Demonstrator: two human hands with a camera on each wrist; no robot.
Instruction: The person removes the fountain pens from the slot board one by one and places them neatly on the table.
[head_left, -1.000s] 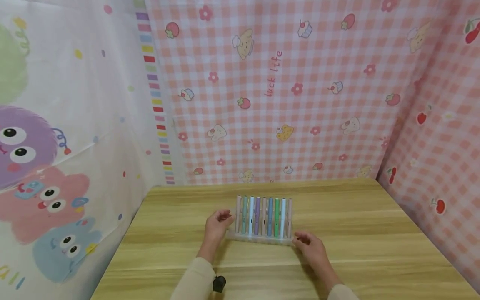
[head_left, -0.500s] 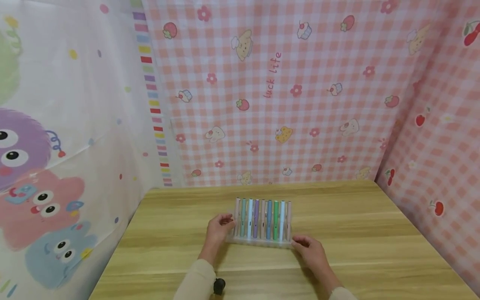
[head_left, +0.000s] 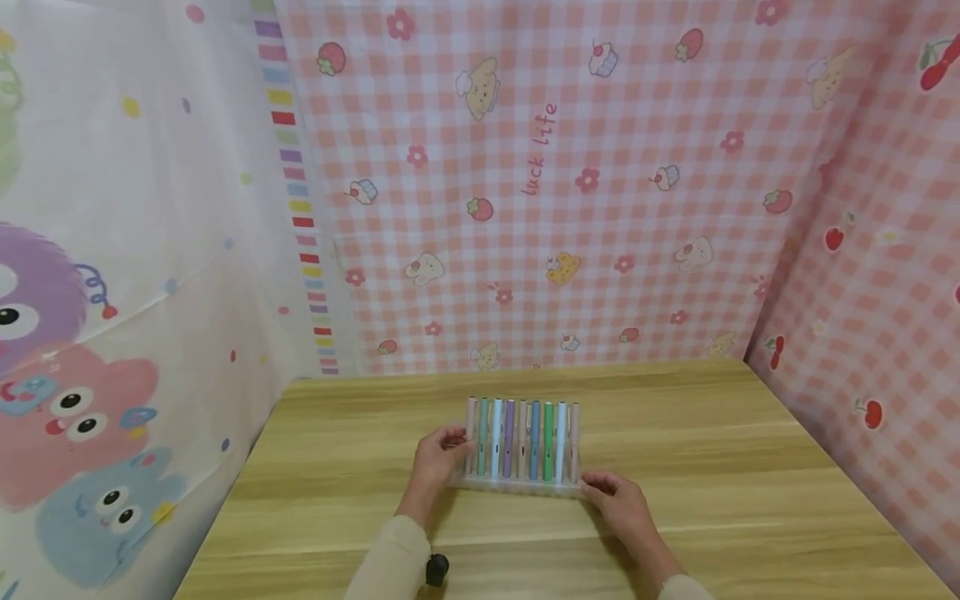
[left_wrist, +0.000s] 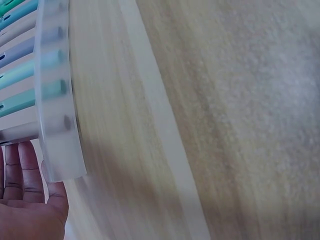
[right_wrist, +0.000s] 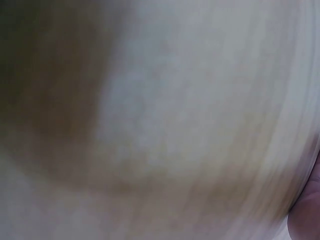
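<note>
A frosted, translucent pen rack stands on the wooden table, holding a row of several capped pens in pink, teal, pale blue, purple, blue and green, such as the green pen. My left hand grips the rack's left end. In the left wrist view, the fingers of that hand reach behind the end pen, with the thumb at the base's end. At the opposite end, my right hand pinches the base's right corner. Only a blurred part of a finger shows at the right wrist view's edge.
The wood-grain table extends around the rack. A pink checked cloth hangs behind it, and a white cartoon-print cloth hangs on the left. By the left sleeve is a small black object.
My left thumb has come in closer to the leftmost pen, and my right fingers keep to the rack's right corner. The head view has shifted slightly, while the rack stays about in place.
</note>
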